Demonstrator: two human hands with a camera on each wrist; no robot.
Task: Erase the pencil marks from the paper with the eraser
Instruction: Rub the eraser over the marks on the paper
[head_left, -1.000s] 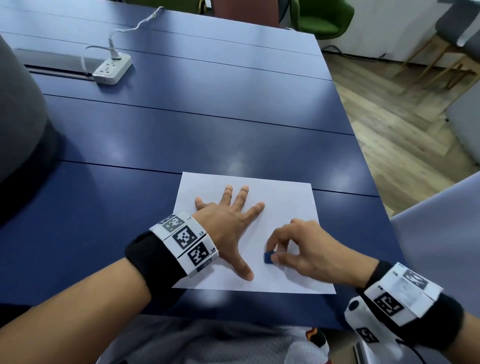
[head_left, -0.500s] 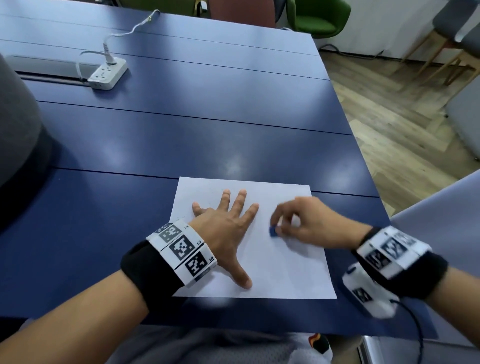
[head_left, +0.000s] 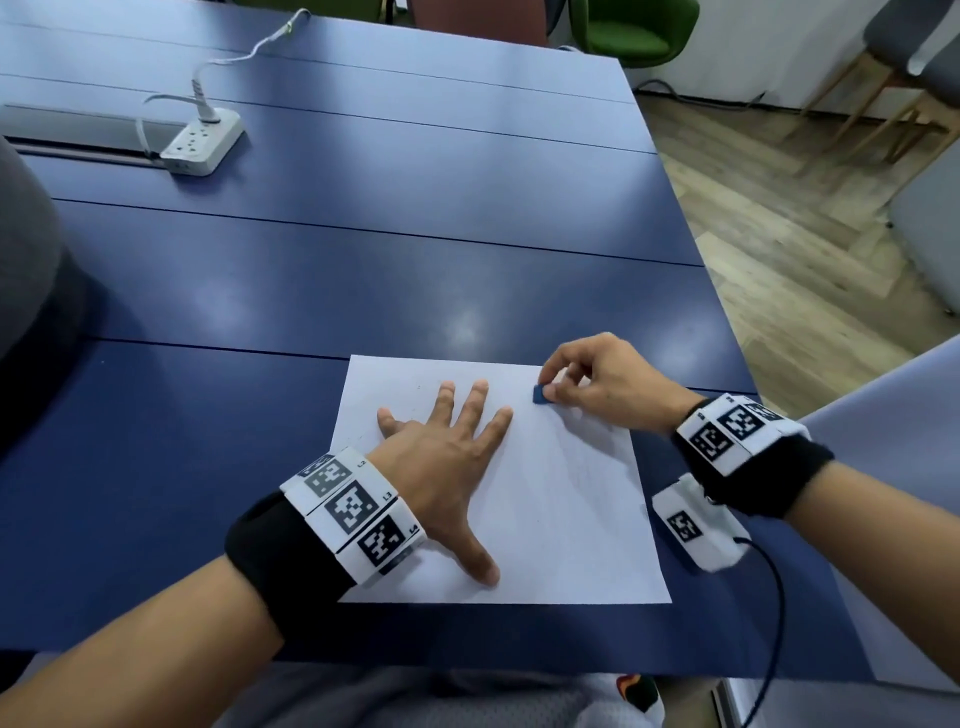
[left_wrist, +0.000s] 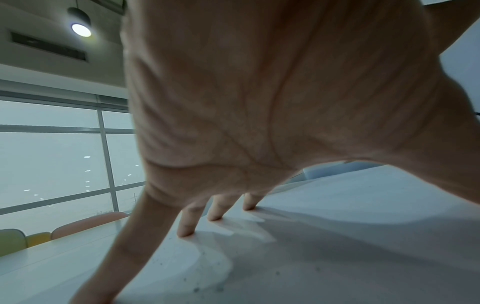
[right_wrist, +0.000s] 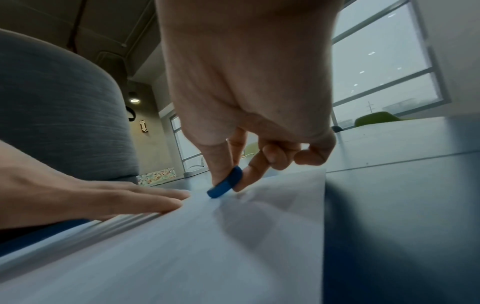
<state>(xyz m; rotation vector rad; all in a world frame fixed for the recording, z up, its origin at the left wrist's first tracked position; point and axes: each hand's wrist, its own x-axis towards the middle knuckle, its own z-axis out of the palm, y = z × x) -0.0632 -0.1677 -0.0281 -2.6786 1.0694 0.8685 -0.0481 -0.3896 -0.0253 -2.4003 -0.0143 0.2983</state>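
Paper (head_left: 571, 519), white, flat on the table (head_left: 363, 291), near edge just ahead of both wrists. Left hand (head_left: 447, 467) spread flat on sheet's left half, fingers straight, fingertips (left_wrist: 185, 231) pressing down; dark specks on the sheet around them. Right hand (head_left: 597, 384) beyond and right of left fingers, at sheet's far right corner, thumb and fingers pinching eraser (right_wrist: 225, 183), blue, lower edge touching the sheet. Power strip (head_left: 202, 143) well beyond left hand. Green chair (head_left: 634, 31) past table's far edge.
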